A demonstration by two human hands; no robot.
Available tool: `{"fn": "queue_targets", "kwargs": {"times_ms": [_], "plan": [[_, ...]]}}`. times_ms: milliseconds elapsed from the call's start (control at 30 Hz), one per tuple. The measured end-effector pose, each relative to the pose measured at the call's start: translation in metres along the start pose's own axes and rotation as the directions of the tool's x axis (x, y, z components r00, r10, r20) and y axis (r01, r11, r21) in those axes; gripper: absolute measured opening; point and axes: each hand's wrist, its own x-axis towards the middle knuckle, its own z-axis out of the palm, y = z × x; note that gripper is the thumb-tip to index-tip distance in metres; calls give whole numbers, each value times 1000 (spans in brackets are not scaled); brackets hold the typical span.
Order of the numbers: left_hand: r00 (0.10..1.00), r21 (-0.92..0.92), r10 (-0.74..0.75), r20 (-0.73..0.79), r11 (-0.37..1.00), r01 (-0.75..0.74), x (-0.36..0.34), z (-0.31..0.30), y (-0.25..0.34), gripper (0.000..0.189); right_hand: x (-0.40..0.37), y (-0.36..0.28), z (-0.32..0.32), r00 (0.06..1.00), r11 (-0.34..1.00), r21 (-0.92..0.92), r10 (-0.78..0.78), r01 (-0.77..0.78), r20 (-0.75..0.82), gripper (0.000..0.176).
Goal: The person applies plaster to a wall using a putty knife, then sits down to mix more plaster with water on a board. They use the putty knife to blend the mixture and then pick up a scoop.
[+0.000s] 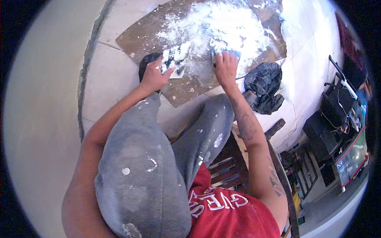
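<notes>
Behind the right fingers (226, 58), dark tattoos (247, 126) mark the arm (258, 155). Farther back from the fingers come grey trousers (145, 166), spotted and smeared with white, then a red shirt (242, 222) with white lettering (214, 203).

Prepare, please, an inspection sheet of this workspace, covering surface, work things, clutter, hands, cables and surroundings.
Surface: brown flat board on pale floor tiles, smeared with white material.
Job's things: flat white plate with dark patches; bluish flat tool, partly hidden.
Clutter: crumpled black sheet beside the board; plastic or cloth, cannot tell.
Hands: left hand holds the plate; right hand grips the tool at the white material.
Cables: thin pale cables near dark box-shaped equipment, at right.
Surroundings: dark slatted wooden seat beneath the person.
</notes>
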Motion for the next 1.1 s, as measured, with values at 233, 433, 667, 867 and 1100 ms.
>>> {"fn": "queue_targets", "kwargs": {"times_ms": [233,433,667,867,1100], "plan": [[999,59,33,-22,998,-32,1,1,0,37,54,11,-11,982,983,45,179,-176,-65,17],[1000,96,-4,-16,995,5,-3,5,-9,40,76,50,-70,970,951,193,232,-240,68,24],[999,2,-29,16,1000,29,0,0,0,38,94,88,-78,960,923,263,273,-280,62,32],[1000,96,-9,-18,995,10,-3,8,-12,40,98,97,-75,935,890,294,353,-349,41,28],[995,155,52,86,986,-65,-1,6,-11,45,100,78,-63,954,948,131,297,-290,-36,20]]}}
